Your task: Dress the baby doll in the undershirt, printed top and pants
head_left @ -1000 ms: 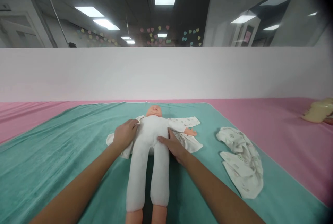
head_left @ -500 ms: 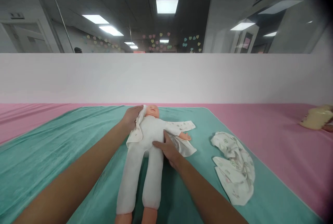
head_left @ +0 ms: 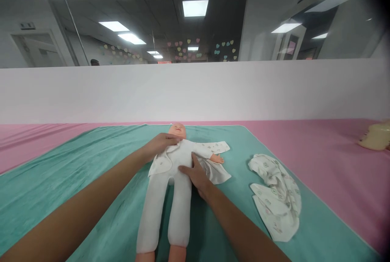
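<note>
Hands [head_left: 161, 143] [head_left: 195, 174] on white-suited baby doll [head_left: 160, 213]

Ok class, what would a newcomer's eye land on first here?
A white baby doll lies face-up at centre, the left hand at its shoulder, the right hand on its belly. Beneath is a teal towel on a pink cover; a crumpled printed cloth lies to the right.

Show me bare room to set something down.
Bare teal blanket lies left of the doll, above the forearm of the left hand. A strip runs between the right hand and the bunched printed garment. Pink sheet is free beyond that garment. Under both hands, the doll's chest is crowded.
</note>
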### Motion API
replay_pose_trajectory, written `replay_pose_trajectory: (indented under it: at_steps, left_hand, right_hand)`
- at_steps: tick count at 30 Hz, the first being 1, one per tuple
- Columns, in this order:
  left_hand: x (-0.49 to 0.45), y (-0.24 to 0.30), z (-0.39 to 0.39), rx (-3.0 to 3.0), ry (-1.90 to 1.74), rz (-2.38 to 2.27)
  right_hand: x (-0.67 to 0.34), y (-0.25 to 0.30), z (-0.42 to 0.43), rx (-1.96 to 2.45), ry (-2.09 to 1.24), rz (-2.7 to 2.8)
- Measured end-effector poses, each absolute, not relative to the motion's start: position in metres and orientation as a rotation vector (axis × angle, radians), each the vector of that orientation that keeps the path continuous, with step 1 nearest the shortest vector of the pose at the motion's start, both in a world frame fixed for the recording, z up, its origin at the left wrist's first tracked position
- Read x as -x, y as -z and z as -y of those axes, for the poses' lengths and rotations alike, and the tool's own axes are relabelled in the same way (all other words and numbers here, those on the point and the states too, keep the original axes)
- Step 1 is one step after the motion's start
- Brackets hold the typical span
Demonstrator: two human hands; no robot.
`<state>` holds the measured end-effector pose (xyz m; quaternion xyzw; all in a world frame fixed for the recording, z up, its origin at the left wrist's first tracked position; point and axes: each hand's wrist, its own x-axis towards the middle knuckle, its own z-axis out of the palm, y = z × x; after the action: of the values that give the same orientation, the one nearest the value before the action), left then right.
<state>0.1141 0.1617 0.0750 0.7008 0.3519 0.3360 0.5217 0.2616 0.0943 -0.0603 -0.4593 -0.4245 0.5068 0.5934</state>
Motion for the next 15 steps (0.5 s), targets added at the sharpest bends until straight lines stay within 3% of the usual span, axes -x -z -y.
replay_pose_trajectory:
  at_steps: [3, 9, 15]
  left_hand:
    - [-0.101, -0.061, -0.140, -1.966, -0.687, -0.922]
    - [-0.064, -0.002, -0.110, -2.204, -1.217, -1.152]
    - [-0.049, 0.034, -0.106, -2.145, -1.068, -1.310]
  right_hand:
    - [-0.263, 0.060, -0.097, 1.019, -1.236, 0.972]
    - [-0.265, 0.060, -0.098, 1.035, -1.261, 0.967]
    - [-0.265, 0.065, -0.100, 1.054, -1.275, 0.947]
